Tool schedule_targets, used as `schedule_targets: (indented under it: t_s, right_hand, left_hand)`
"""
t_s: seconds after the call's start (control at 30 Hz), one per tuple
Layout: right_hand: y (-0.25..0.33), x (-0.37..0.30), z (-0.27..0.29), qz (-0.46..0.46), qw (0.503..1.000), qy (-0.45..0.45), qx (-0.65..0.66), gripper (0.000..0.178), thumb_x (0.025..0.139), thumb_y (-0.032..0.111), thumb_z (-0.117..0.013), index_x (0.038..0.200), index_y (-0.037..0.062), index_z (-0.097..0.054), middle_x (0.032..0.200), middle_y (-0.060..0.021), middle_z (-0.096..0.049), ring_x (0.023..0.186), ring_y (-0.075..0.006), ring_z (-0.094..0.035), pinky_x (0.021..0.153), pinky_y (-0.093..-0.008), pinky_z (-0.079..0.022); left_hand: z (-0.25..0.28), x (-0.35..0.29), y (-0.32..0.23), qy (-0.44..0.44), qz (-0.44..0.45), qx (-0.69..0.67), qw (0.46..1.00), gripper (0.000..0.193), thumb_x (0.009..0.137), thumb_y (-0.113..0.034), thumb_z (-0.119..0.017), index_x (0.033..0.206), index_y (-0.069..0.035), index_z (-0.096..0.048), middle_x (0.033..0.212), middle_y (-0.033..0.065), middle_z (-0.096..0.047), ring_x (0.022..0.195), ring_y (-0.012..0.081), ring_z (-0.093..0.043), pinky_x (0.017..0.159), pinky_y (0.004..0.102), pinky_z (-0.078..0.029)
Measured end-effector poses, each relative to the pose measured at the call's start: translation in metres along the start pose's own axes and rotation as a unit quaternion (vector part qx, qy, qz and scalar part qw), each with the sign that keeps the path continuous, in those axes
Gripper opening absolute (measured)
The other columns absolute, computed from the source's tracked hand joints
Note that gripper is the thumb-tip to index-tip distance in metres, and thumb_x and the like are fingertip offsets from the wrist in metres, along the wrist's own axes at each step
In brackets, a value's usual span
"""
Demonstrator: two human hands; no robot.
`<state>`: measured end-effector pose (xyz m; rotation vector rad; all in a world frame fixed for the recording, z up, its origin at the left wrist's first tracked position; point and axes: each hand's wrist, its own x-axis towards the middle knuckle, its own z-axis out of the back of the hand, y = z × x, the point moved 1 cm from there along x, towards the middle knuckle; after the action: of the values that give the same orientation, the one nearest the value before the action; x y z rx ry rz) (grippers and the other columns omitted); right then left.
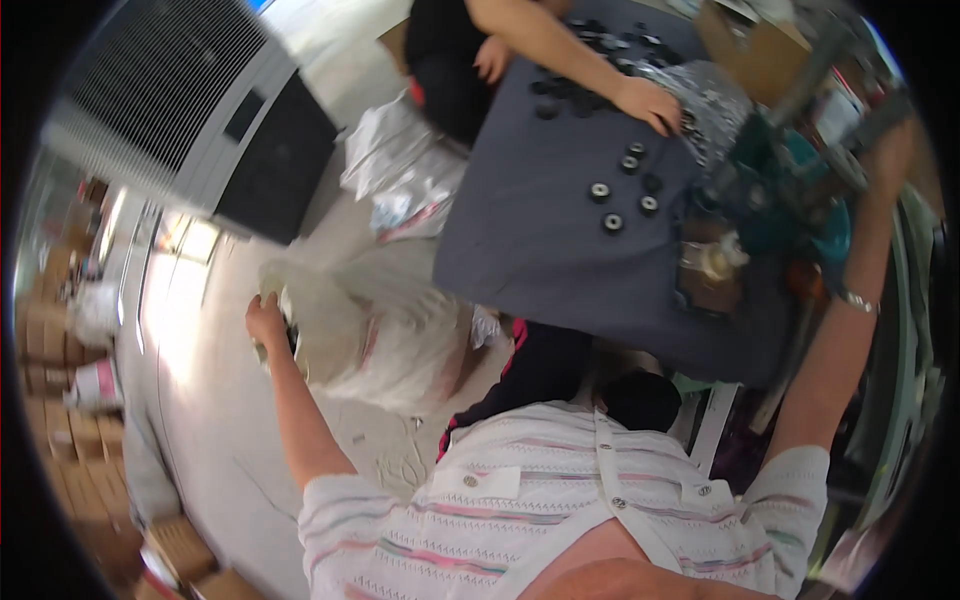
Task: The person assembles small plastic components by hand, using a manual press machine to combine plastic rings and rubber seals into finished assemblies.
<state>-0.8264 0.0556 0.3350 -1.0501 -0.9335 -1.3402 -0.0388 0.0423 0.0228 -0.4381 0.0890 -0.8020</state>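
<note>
Out to the left, my left hand (265, 322) has its fingers curled at the mouth of a whitish plastic sack (400, 350) standing on the floor. Something dark shows beside that hand at the sack's opening, too small to name. My right arm stretches forward along the right side. The right hand (890, 158) is up by the grey metal upper part of a green bench machine (770, 185); its fingers are blurred and partly hidden. Several black round parts with pale centres, one of them a black ring-shaped part (613, 223), lie on the grey-covered table (540, 240) left of the machine.
Across the table a co-worker's hand (648, 103) reaches to a clear plastic bag (705, 95) near a pile of black parts (570, 90). A large grey air cooler (260, 150) stands at far left. Stacked cartons (75, 430) line the left side. Another white bag (405, 165) rests by the table.
</note>
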Motion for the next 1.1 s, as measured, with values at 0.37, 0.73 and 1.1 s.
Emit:
schedule_targets:
  t_s: [0.37,0.73,1.1]
  right_hand:
    - [-0.102,-0.005,0.010,-0.255,0.929,-0.029,0.268,0.041,0.085,0.005,-0.068,0.125,0.0044,-0.058,0.097,-0.0055,-0.065,0.082,-0.0095,-0.062,0.067,-0.0226,-0.052]
    - [-0.063,0.009,0.013,-0.303,0.853,-0.099,0.413,0.020,0.099,0.030,-0.050,0.097,0.0104,-0.055,0.070,0.0015,-0.050,0.048,-0.0043,-0.038,0.038,-0.0200,-0.029]
    - [-0.048,0.005,0.012,-0.302,0.823,-0.048,0.479,0.020,0.097,0.029,-0.053,0.100,0.0095,-0.057,0.071,0.0001,-0.050,0.050,-0.0035,-0.039,0.040,-0.0184,-0.028]
  left_hand:
    - [-0.099,-0.166,-0.446,0.108,-0.564,-0.311,0.757,0.037,0.073,-0.015,-0.073,0.107,-0.004,-0.068,0.107,0.0156,-0.067,0.089,0.0306,-0.065,0.082,0.0369,-0.052]
    - [-0.148,-0.198,-0.501,0.081,-0.610,-0.244,0.749,0.059,0.068,-0.017,-0.080,0.123,-0.007,-0.060,0.098,0.0147,-0.068,0.088,0.0316,-0.063,0.081,0.0408,-0.050]
    - [-0.061,-0.423,-0.450,0.387,-0.650,-0.410,0.509,0.082,0.068,-0.008,-0.083,0.140,-0.009,-0.044,0.096,0.0082,-0.069,0.081,0.0155,-0.061,0.076,0.0283,-0.049]
